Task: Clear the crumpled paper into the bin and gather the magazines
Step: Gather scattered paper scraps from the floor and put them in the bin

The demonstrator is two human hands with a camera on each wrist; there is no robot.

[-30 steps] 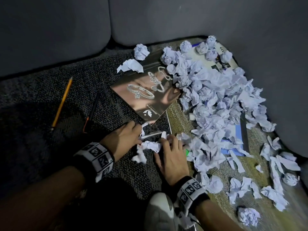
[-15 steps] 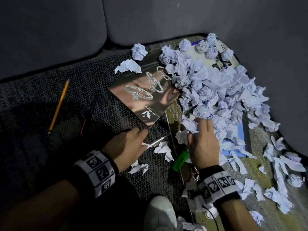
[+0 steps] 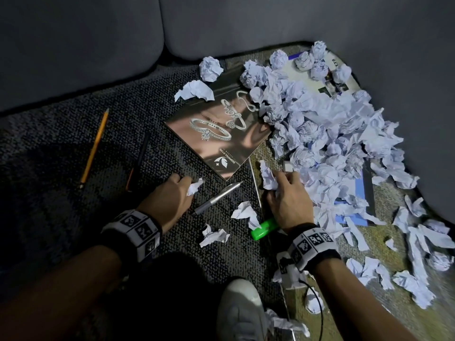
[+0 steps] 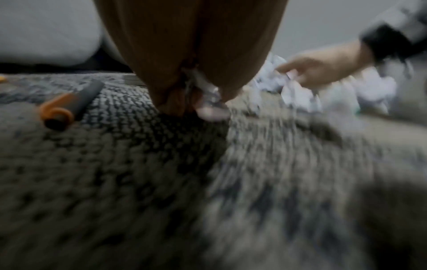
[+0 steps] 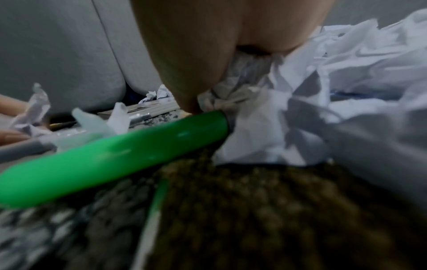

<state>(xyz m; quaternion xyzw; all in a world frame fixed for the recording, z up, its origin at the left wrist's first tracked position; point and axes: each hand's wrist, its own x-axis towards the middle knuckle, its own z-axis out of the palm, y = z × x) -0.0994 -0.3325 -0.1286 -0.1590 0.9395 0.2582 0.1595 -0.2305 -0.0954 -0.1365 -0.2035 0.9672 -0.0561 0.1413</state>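
Note:
A big heap of crumpled paper [image 3: 332,134] covers the right side of the carpet, against the sofa. A jewellery magazine [image 3: 216,134] lies face up left of it. A second magazine [image 3: 337,77] shows at the far corner, and a blue one [image 3: 364,190] is half buried in the heap. My left hand [image 3: 188,184] pinches a small paper scrap [image 3: 194,187], also seen between the fingers [image 4: 203,82] in the left wrist view. At the heap's near edge, my right hand [image 3: 280,179] grips a crumpled paper ball [image 3: 267,175], bunched under the palm [image 5: 245,73]. No bin is in view.
A yellow pencil [image 3: 94,148] and a black-and-orange pen [image 3: 139,161] lie to the left. A silver pen [image 3: 216,196] lies between my hands, and a green highlighter [image 3: 263,228] under my right wrist. Loose scraps [image 3: 243,212] and a white shoe [image 3: 241,313] are nearer to me.
My right hand left the spot beside my left hand, reached to the heap and closed on a paper ball, uncovering the green highlighter. My left hand shifted slightly, keeping its scrap.

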